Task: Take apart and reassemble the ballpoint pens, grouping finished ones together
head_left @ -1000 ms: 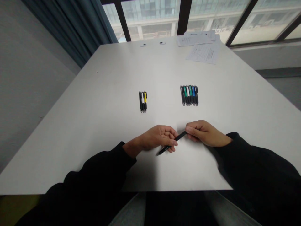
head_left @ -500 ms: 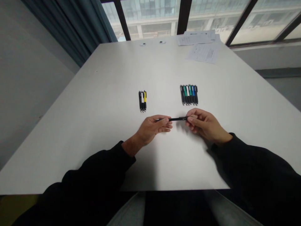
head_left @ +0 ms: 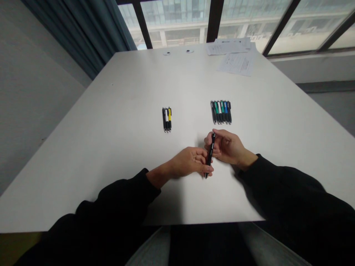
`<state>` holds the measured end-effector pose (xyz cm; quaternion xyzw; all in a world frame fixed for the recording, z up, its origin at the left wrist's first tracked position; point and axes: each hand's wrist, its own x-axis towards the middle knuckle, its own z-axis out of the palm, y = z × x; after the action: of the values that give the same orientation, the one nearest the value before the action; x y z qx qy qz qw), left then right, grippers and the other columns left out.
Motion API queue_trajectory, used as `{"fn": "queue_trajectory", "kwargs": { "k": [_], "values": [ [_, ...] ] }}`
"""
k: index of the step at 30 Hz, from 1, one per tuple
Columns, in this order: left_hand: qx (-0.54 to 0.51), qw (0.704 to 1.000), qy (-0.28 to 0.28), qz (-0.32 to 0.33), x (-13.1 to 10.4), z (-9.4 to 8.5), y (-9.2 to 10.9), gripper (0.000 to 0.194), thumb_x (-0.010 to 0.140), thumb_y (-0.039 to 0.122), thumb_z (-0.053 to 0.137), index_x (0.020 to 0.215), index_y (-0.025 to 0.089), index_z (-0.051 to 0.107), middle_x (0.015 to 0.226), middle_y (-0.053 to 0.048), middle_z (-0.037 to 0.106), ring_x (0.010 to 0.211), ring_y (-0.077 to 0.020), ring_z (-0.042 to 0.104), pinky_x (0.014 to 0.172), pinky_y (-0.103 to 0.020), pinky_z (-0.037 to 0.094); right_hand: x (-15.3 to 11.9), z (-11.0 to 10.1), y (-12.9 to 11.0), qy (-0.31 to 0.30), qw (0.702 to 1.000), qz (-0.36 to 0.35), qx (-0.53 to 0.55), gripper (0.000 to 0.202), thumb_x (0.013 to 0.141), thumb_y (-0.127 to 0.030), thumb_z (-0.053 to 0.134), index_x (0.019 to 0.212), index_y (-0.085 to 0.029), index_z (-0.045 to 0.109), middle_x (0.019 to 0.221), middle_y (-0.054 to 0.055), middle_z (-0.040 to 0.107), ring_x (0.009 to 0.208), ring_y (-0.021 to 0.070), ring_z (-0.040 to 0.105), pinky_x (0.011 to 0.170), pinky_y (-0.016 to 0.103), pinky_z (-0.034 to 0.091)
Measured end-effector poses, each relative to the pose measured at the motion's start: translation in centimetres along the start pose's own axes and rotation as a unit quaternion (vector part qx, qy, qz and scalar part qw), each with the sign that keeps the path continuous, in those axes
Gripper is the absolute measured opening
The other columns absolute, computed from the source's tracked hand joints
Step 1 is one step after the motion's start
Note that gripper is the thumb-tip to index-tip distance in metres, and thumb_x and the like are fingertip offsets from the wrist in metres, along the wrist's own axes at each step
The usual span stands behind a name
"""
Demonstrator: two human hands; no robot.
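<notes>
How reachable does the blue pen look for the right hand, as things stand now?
Probably yes. The blue pen lies just beyond the right hand, and nothing visible stands between them. However, that hand's fingers are on the black pen, and pens on both sides of the blue one may make gripping awkward.

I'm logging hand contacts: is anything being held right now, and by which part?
A black pen: the left grip holds it near its lower end in view, the right grip by its upper end.

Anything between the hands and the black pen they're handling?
Nothing visible: the left hand holds the black pen near its lower end, the right hand is at its upper end; both pen rows lie farther off.
</notes>
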<state>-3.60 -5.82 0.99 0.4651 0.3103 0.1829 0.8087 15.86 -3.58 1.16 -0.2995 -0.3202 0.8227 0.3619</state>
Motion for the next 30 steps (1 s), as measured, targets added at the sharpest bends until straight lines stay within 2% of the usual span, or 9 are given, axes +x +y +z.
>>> {"fn": "queue_trajectory", "kwargs": {
  "k": [3, 9, 12, 14, 16, 18, 20, 25, 30],
  "values": [
    [0.006, 1.000, -0.002, 0.000, -0.1, 0.1, 0.0, 0.042, 0.064, 0.032, 0.094, 0.089, 0.011, 0.067, 0.080, -0.009, 0.074, 0.072, -0.0194, 0.074, 0.068, -0.032, 0.059, -0.1, 0.2, -0.2, 0.014, 1.000, 0.018, -0.016, 0.036, 0.091, -0.041, 0.050, 0.067, -0.016, 0.061, 0.051, -0.002, 0.039, 0.045, 0.0110, 0.030, 0.044, 0.024, 0.024],
    [0.013, 1.000, 0.003, 0.007, 0.0, 0.1, 0.0, 0.044, 0.064, 0.032, 0.094, 0.091, 0.011, 0.067, 0.081, -0.009, 0.075, 0.073, -0.0187, 0.074, 0.069, -0.032, 0.059, -0.1, 0.4, -0.4, 0.000, 0.999, 0.024, -0.039, 0.038, 0.090, -0.050, 0.050, 0.072, -0.017, 0.059, 0.052, -0.003, 0.041, 0.044, 0.0105, 0.028, 0.045, 0.024, 0.020],
    [0.005, 1.000, 0.010, 0.013, 0.1, -0.1, -0.1, 0.044, 0.064, 0.032, 0.094, 0.089, 0.011, 0.065, 0.080, -0.008, 0.074, 0.072, -0.0189, 0.074, 0.068, -0.030, 0.059, -0.4, 0.6, 0.0, 0.029, 0.996, -0.011, -0.082, 0.042, 0.093, -0.059, 0.046, 0.082, -0.019, 0.056, 0.055, -0.004, 0.044, 0.042, 0.0108, 0.029, 0.043, 0.025, 0.020],
    [-0.013, 0.998, 0.047, 0.030, 0.3, -0.2, -0.2, 0.045, 0.064, 0.033, 0.094, 0.088, 0.012, 0.062, 0.077, -0.006, 0.073, 0.072, -0.0190, 0.074, 0.067, -0.030, 0.059, -0.9, 0.9, 0.6, 0.070, 0.983, -0.061, -0.159, 0.048, 0.094, -0.069, 0.042, 0.088, -0.022, 0.052, 0.058, -0.005, 0.047, 0.043, 0.0115, 0.033, 0.044, 0.025, 0.025],
    [-0.024, 0.992, 0.108, 0.053, 0.5, -0.4, -0.2, 0.049, 0.063, 0.036, 0.094, 0.087, 0.013, 0.059, 0.073, -0.004, 0.072, 0.069, -0.0178, 0.072, 0.065, -0.029, 0.058, -1.6, 1.3, 1.4, 0.118, 0.930, -0.135, -0.322, 0.044, 0.093, -0.064, 0.054, 0.080, -0.023, 0.047, 0.061, -0.005, 0.048, 0.048, 0.0107, 0.035, 0.048, 0.025, 0.027],
    [-0.037, 0.978, 0.182, 0.093, 0.7, -0.6, -0.1, 0.050, 0.062, 0.038, 0.094, 0.085, 0.013, 0.058, 0.071, -0.002, 0.070, 0.063, -0.0126, 0.068, 0.062, -0.024, 0.055, -2.3, 1.7, 2.1, 0.106, 0.828, -0.167, -0.525, 0.041, 0.092, -0.054, 0.063, 0.073, -0.021, 0.049, 0.062, -0.003, 0.052, 0.056, 0.0122, 0.041, 0.055, 0.026, 0.031],
    [-0.044, 0.965, 0.230, 0.120, 0.8, -0.7, 0.1, 0.051, 0.063, 0.040, 0.094, 0.084, 0.012, 0.058, 0.069, 0.000, 0.068, 0.058, -0.0088, 0.063, 0.058, -0.020, 0.050, -2.6, 2.2, 2.6, 0.083, 0.751, -0.173, -0.632, 0.032, 0.098, -0.042, 0.056, 0.075, -0.020, 0.051, 0.067, 0.001, 0.058, 0.059, 0.0132, 0.047, 0.060, 0.027, 0.033],
    [-0.071, 0.956, 0.255, 0.124, 1.2, -0.8, 0.1, 0.051, 0.063, 0.040, 0.094, 0.086, 0.012, 0.059, 0.070, 0.001, 0.067, 0.061, -0.0075, 0.062, 0.059, -0.018, 0.049, -2.0, 2.4, 3.2, 0.113, 0.630, -0.176, -0.748, 0.027, 0.102, -0.032, 0.043, 0.084, -0.018, 0.057, 0.073, 0.006, 0.067, 0.061, 0.0165, 0.057, 0.060, 0.029, 0.033],
    [-0.120, 0.943, 0.283, 0.124, 1.5, -0.8, -0.1, 0.053, 0.071, 0.038, 0.091, 0.101, 0.014, 0.056, 0.097, -0.006, 0.068, 0.087, -0.0184, 0.073, 0.086, -0.038, 0.059, 0.0, 1.1, 1.7, 0.217, 0.513, -0.085, -0.826, 0.028, 0.103, -0.031, 0.042, 0.091, -0.014, 0.061, 0.081, 0.013, 0.073, 0.069, 0.0236, 0.069, 0.058, 0.030, 0.035]
  ]
}}
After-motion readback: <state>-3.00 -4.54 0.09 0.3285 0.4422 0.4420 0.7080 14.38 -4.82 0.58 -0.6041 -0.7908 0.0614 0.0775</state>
